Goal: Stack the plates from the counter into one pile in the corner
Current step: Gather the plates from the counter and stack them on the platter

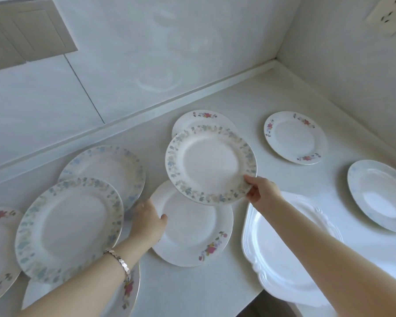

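- Centrally, in the head view, a leaf-rimmed plate (210, 165) is held clear of the counter (249, 99), face up. Being round, it has no long axis of its own.
- Its near right rim is pinched by the right hand (261, 189), thumb on top and fingers curled beneath. The rest of the plate reaches away to the far left of that hand.
- Just below it, a floral plate (192, 225) lies flat, partly overlapped by the held one. Its left rim is gripped by the left hand (146, 221), the thumb laid over the edge and the fingers hidden.
- A metal bracelet (118, 259) is worn on the left wrist.
- All the ware is glossy white china with printed rims of blue-grey leaves or pink flowers.
- A second floral plate (204, 117) shows behind the held one, and a small floral plate (294, 137) lies further right, nearer the corner.
- At the right, a deep plate (380, 195) and a scalloped platter (284, 248) are seen, the platter overhanging the near edge.
- At the left, two more leaf-rimmed plates (69, 227) overlap.
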